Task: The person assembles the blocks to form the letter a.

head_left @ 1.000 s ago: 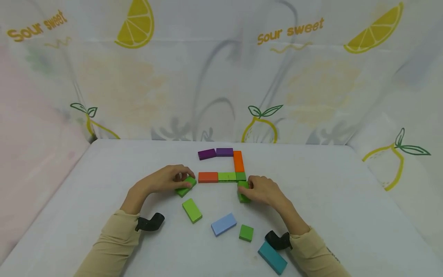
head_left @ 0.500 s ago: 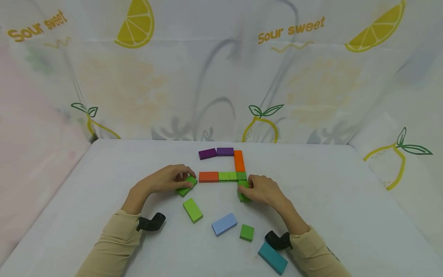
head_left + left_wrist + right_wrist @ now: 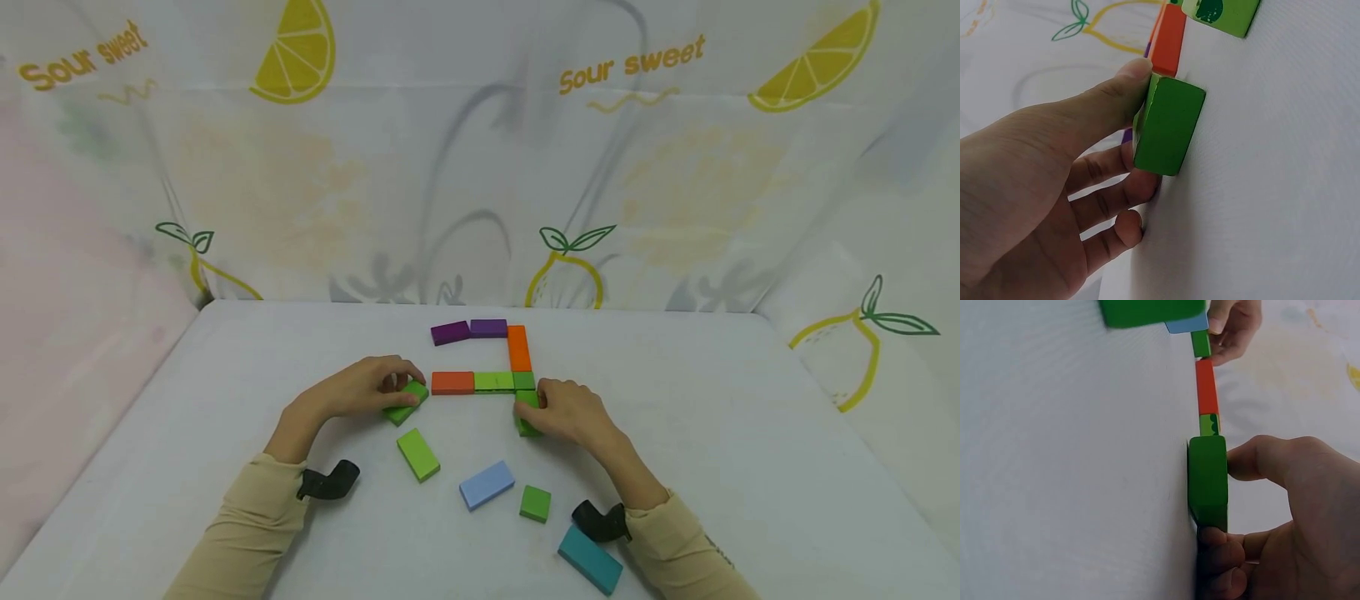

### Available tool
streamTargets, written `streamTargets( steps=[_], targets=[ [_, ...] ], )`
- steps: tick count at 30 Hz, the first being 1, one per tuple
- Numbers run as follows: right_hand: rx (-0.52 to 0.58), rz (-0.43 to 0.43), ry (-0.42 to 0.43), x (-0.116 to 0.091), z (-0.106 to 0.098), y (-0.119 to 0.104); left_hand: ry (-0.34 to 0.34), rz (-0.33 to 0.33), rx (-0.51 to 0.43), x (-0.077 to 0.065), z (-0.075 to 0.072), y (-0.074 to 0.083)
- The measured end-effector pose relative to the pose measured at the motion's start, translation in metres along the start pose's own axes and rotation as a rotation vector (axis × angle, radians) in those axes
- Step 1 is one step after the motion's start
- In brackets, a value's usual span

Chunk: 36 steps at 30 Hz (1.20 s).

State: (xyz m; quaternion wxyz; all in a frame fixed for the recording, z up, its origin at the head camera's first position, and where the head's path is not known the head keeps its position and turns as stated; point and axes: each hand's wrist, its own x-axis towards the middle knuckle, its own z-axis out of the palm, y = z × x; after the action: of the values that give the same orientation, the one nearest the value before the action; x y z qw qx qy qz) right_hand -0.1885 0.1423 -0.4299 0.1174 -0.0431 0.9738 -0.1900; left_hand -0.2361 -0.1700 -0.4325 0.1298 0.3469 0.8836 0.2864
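Observation:
My left hand (image 3: 363, 386) pinches a green block (image 3: 1169, 128) between thumb and fingers, set at a slant on the table just left of a red-orange block (image 3: 452, 383). My right hand (image 3: 573, 412) holds another green block (image 3: 1208, 478) by its side, with its far end against a small green block (image 3: 523, 381). From that small block a row runs left through a lime-green section (image 3: 493, 382) to the red-orange block. An orange block (image 3: 519, 348) extends back from the row's right end, and two purple blocks, a lighter one (image 3: 488, 328) and a darker one (image 3: 450, 333), lead leftward.
Loose on the white table (image 3: 225, 375) nearer the body lie a lime-green block (image 3: 418, 455), a light blue block (image 3: 487, 485), a green square block (image 3: 535, 504) and a teal block (image 3: 590, 560). The teal one is beside the right wrist's black camera (image 3: 600, 522).

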Motion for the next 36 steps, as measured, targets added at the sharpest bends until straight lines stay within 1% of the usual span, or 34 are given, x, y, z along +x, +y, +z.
streamTargets(
  steps=[8,18,25,36],
  targets=[
    [-0.013,-0.006,0.01,-0.0002,0.0011,-0.0004,-0.001,-0.014,0.004,0.0,-0.0001,0.002],
    [-0.01,0.006,0.007,-0.0011,-0.0003,-0.0019,0.005,0.002,0.005,-0.0005,-0.001,0.0038],
    [-0.012,0.002,0.004,-0.0003,-0.0009,-0.002,-0.003,-0.016,0.005,0.0003,-0.0016,0.0031],
    [-0.002,0.0,-0.004,0.0004,0.0004,-0.0005,0.002,-0.021,0.008,0.0,-0.0008,0.0025]
  ],
)
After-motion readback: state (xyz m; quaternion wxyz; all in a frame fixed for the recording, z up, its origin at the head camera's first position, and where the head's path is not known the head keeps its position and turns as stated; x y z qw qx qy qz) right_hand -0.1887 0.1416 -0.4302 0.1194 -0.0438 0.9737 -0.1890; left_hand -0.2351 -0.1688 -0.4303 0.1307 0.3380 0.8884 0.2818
